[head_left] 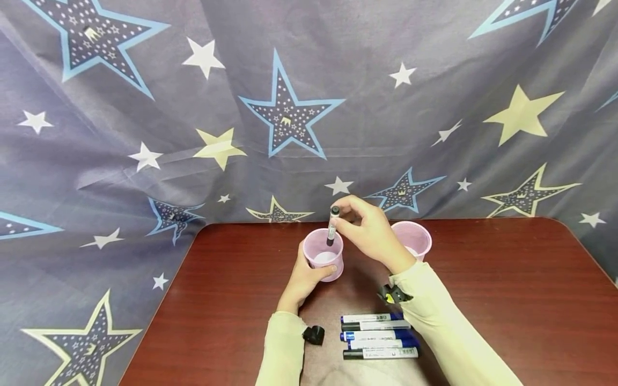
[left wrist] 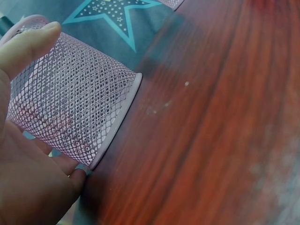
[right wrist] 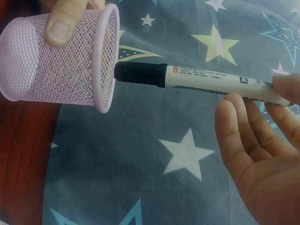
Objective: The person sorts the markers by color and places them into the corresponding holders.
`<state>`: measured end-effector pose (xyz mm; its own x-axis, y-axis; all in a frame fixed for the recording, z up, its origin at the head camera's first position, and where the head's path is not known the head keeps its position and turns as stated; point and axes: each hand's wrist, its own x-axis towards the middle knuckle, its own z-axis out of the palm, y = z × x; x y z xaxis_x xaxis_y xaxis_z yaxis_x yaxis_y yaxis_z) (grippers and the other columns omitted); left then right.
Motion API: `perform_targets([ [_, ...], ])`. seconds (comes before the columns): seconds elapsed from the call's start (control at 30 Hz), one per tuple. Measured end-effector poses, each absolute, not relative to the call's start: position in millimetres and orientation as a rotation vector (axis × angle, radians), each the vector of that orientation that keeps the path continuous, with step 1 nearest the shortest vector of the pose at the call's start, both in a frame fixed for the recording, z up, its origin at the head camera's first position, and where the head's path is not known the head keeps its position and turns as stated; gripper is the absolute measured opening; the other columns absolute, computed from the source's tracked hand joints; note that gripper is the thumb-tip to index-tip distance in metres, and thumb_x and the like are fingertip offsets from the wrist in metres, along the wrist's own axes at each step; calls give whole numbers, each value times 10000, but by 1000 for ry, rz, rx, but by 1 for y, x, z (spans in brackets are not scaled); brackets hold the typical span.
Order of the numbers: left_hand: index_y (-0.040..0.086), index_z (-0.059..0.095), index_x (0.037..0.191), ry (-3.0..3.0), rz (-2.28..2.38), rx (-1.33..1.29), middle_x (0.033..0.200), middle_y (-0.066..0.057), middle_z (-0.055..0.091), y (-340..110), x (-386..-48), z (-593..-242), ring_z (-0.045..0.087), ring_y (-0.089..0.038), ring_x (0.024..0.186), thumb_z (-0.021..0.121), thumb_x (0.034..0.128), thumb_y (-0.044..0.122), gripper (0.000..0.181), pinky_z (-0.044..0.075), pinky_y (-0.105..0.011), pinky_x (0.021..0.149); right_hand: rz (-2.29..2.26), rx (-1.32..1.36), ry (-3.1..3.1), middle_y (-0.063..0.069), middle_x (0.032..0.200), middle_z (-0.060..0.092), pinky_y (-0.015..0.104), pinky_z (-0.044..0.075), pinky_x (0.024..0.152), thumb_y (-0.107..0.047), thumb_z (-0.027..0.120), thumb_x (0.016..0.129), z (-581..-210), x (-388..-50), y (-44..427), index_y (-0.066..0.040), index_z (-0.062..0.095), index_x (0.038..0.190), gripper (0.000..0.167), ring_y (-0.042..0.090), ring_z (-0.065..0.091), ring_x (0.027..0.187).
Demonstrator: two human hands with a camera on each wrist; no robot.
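Currently: my left hand (head_left: 303, 279) grips one mesh cup (left wrist: 75, 89); my right hand (head_left: 370, 231) pinches one marker (right wrist: 206, 80), cap (right wrist: 140, 75) at the cup's open rim (right wrist: 97, 77).

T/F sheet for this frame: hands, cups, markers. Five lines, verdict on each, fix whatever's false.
1. The left hand holds a pink mesh cup. True.
2. The right hand grips a white marker. True.
3. That marker points away from the held cup. False: its black cap faces the cup's mouth.
4. Five more markers lie on the table. True.
5. No other cup is in view. False: a second pink cup, partly hidden, stands to the right of the held one in the head view.
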<state>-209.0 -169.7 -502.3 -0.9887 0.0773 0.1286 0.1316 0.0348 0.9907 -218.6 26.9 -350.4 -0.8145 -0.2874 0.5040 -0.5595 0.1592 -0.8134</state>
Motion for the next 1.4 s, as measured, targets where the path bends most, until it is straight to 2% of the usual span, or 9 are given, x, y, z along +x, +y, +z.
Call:
perform_targets([
  [0.17, 121, 310, 1514, -2241, -2154, -207, 1410, -129, 473, -169, -210, -503, 454, -305, 1281, 865, 739, 33, 957, 324, -493, 1103, 1668, 808, -2236, 43, 919, 705, 357, 549, 736, -25, 745, 880, -352, -221, 22, -61, 680, 1070, 204, 195, 679, 816],
  [0.37, 82, 270, 1533, -2237, -2190, -196, 1431, -162, 441, -169, -208, -502, 408, -407, 1318, 840, 734, -30, 988, 286, -564, 1119, 1620, 807, -2304, 16, 932, 707, 389, 551, 750, -48, 736, 889, -356, -225, 14, -85, 676, 1068, 192, 178, 684, 830],
  [0.6, 33, 295, 1504, -2215, -2221, -211, 1409, -181, 464, -165, -195, -472, 399, -465, 1318, 812, 751, -31, 916, 278, -595, 1111, 1560, 819, -2323, 5, 924, 716, 369, 554, 751, -51, 734, 889, -364, -232, 6, -87, 675, 1048, 174, 162, 686, 848],
  [0.77, 41, 272, 1517, -2207, -2230, -221, 1432, -187, 445, -167, -203, -485, 392, -473, 1329, 808, 746, -50, 943, 277, -597, 1113, 1490, 819, -2338, -4, 908, 721, 418, 549, 818, -67, 742, 884, -371, -237, 0, -88, 676, 1025, 157, 206, 684, 907],
  [0.97, 74, 250, 1535, -2200, -2226, -259, 1479, -165, 415, -170, -210, -501, 413, -396, 1336, 821, 751, -42, 976, 298, -568, 1113, 1349, 796, -2412, -15, 916, 724, 447, 479, 859, -120, 746, 884, -384, -243, -5, -105, 690, 1031, 158, 275, 635, 951],
  [1.23, 138, 286, 1535, -2213, -2194, -269, 1471, -109, 428, -171, -209, -503, 438, -316, 1325, 836, 763, 21, 955, 336, -493, 1102, 1302, 723, -2495, -6, 915, 733, 435, 483, 842, -151, 741, 865, -406, -249, -20, -104, 702, 1022, 168, 253, 626, 944],
  [1.4, 141, 280, 1538, -2211, -2182, -283, 1474, -89, 422, -171, -210, -503, 440, -246, 1297, 832, 756, 3, 967, 353, -467, 1091, 1225, 699, -2534, -2, 921, 742, 481, 441, 906, -171, 749, 858, -416, -249, -27, -93, 692, 1028, 195, 259, 630, 947],
])
